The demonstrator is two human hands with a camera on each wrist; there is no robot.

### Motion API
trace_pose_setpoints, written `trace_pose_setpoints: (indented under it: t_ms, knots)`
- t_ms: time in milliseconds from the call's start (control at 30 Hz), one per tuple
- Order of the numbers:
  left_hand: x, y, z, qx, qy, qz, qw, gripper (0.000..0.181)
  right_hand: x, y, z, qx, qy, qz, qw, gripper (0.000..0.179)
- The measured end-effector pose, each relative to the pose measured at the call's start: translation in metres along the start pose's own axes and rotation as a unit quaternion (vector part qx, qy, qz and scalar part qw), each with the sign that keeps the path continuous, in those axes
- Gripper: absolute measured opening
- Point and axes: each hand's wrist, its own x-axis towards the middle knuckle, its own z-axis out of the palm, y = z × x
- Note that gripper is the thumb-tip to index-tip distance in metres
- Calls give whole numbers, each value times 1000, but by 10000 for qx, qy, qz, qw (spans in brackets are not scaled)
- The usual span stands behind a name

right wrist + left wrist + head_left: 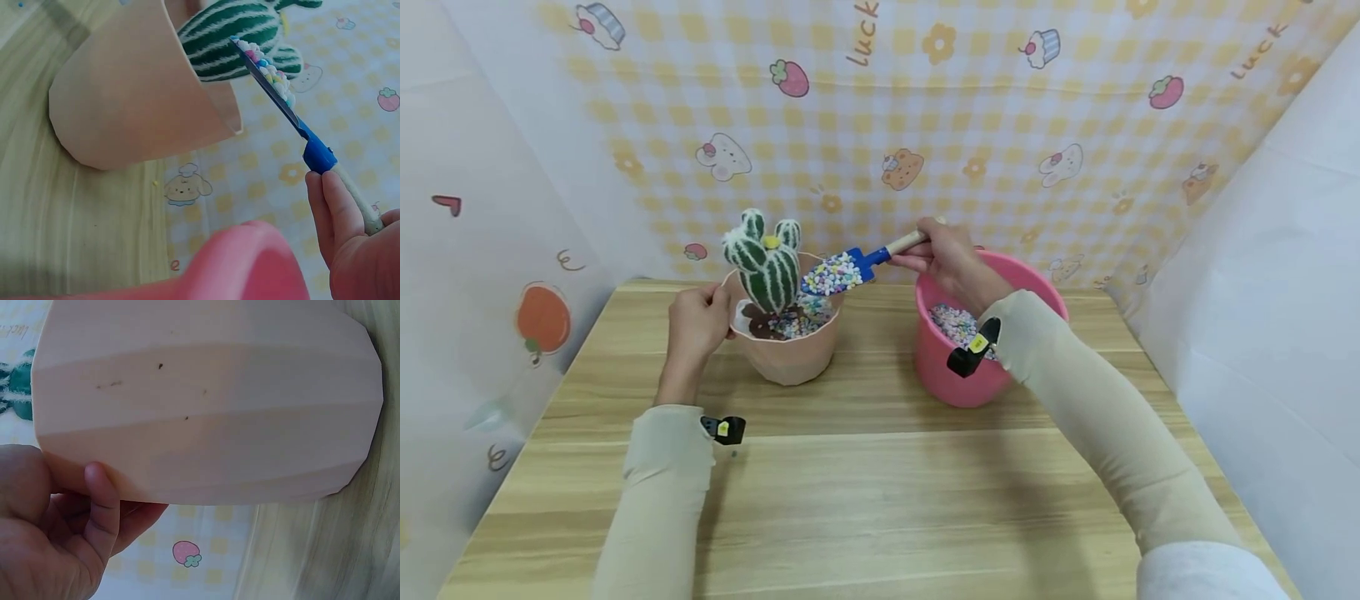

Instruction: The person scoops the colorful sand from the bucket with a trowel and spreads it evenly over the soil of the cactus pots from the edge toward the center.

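Observation:
My right hand (pixel 953 260) grips the pale wooden handle of a small blue trowel (pixel 871 260). Its blade carries a heap of multicoloured pebbles (pixel 832 275) and hangs over the right rim of a peach faceted flower pot (pixel 790 360). In the pot stands a green cactus (pixel 769 279) with white fuzzy stripes and a yellow flower. Brown soil (pixel 762 323) shows around its base, with colourful pebbles on the right side. My left hand (pixel 698 321) holds the pot's left rim; in the left wrist view the thumb and fingers pinch the edge.
A pink bucket (pixel 958 387) with more coloured pebbles (pixel 953 323) inside stands right of the pot, beneath my right forearm. Both containers rest on a wood-grain table (pixel 880 500). A yellow checked cloth (pixel 880 108) hangs behind, and white sheets flank both sides.

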Motion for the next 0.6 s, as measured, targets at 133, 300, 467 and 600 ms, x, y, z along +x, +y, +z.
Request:
trace_pose_setpoints:
  t_ms: [133,300,467,600]
  knots:
    - [-2,2,0,9,48,-55,10000,45,1,4,2,-75,15,42,10000,24]
    - [-3,4,3,137,167,-88,9997,45,2,7,5,-284,66,75,9995,23]
    - [-5,5,3,75,259,-146,9995,43,3,9,10,-492,89,82,9987,24]
    - [-7,6,4,51,232,-247,9994,43,3,12,13,-594,59,79,9982,23]
